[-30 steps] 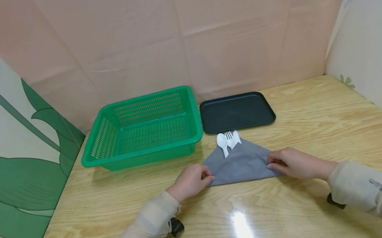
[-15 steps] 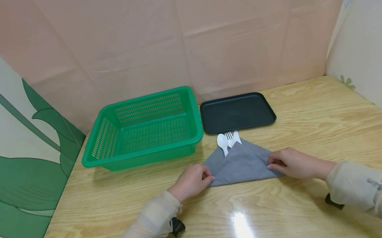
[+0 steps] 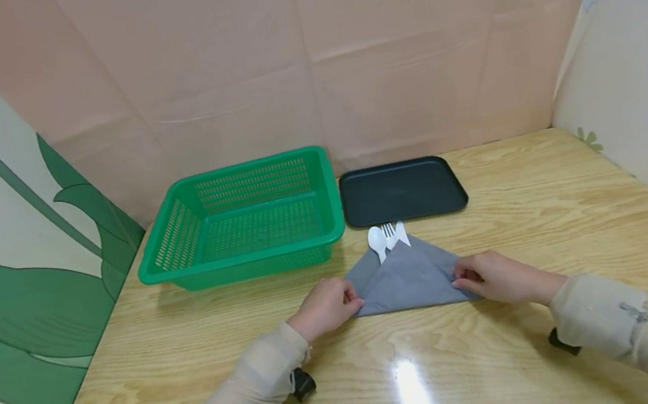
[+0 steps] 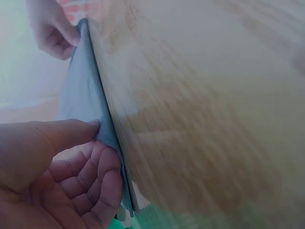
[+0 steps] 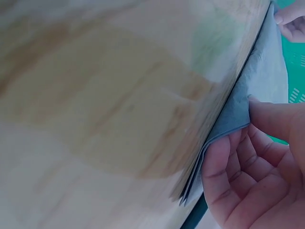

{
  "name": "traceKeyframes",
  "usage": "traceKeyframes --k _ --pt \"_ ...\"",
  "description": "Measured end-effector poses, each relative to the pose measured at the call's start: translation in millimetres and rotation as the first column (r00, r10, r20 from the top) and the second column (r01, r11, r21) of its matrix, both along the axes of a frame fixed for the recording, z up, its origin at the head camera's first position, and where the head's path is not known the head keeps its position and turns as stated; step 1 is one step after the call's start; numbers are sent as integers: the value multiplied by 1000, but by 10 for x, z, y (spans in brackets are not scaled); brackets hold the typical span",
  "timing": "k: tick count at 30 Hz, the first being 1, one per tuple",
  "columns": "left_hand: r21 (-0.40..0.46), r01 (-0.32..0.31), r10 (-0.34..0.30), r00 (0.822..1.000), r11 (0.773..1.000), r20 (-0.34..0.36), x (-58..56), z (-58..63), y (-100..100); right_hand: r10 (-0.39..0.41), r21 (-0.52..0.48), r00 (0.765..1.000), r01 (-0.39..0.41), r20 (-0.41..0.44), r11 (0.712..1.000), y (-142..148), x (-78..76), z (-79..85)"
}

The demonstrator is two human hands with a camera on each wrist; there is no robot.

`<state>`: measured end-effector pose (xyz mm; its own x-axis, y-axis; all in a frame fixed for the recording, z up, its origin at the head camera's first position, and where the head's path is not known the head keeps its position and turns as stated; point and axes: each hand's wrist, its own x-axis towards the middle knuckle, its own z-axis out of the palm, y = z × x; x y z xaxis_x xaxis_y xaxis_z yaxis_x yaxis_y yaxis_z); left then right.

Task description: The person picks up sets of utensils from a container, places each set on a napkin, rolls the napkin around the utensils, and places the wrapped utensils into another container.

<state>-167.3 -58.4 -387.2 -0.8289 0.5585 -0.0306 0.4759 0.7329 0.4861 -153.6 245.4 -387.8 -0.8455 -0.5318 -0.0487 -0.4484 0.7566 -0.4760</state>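
A grey napkin (image 3: 402, 288), folded to a triangle, lies on the wooden table with its long straight edge toward me. White plastic cutlery pokes out at its peak: a spoon (image 3: 376, 239), a fork (image 3: 389, 233) and a knife (image 3: 402, 231), their lower parts covered by the front flap. At the left corner my left hand (image 3: 328, 305) pinches the cloth; the left wrist view shows the thumb on top and curled fingers (image 4: 112, 179) beneath. My right hand (image 3: 492, 278) pinches the opposite corner, where the right wrist view shows several stacked cloth layers (image 5: 228, 119).
A green perforated basket (image 3: 257, 262) stands at the back left. Beside it, just beyond the cutlery tips, lies a black rectangular tray (image 3: 402, 190). A pink cloth backdrop (image 3: 344, 87) rises behind the wooden table (image 3: 519, 201).
The napkin's front flap has shifted slightly up over the cutlery, its tip more pointed and its surface smoother. Both hands keep nearly the same places at the corners.
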Motion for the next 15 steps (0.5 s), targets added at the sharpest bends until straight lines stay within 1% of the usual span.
traceKeyframes --k 6,15 --pt "1 -7 7 1000 1000 18 -5 5 6 -15 22 1000 15 -1 1000 -13 -7 -5" --pt "-32 -14 14 1000 999 7 -11 8 14 -41 54 999 40 12 998 -37 -16 -15"
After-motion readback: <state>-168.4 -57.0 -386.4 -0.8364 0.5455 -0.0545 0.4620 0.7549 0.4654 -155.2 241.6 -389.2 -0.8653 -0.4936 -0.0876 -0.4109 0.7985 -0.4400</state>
